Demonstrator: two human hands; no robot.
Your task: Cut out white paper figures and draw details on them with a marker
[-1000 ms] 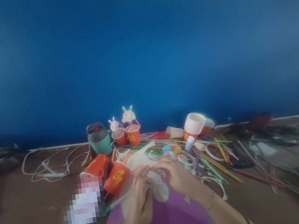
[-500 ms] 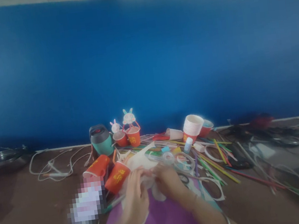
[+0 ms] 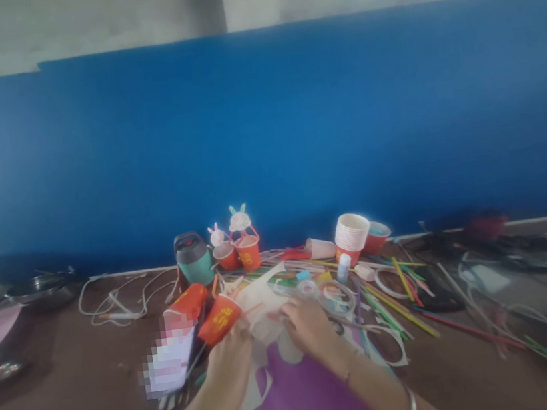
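My left hand is at the near side of a tilted red paper cup, its fingers curled and partly hidden. My right hand has bent fingers pressed together over pale paper pieces; what they grip, if anything, is too blurred to tell. A purple sheet with white cut-outs lies beneath both wrists. Another red cup lies on its side to the left. Clear tape rolls sit just right of my right hand.
Behind stand a green and black container, two cups with rabbit figures and a cup stack. Coloured sticks and white rings spread rightward. A white cable and pan are on the left.
The camera view has shifted, showing more of the left side. My hands have moved apart, the left one leftward beside the tilted cup. A thin reddish piece now shows between them.
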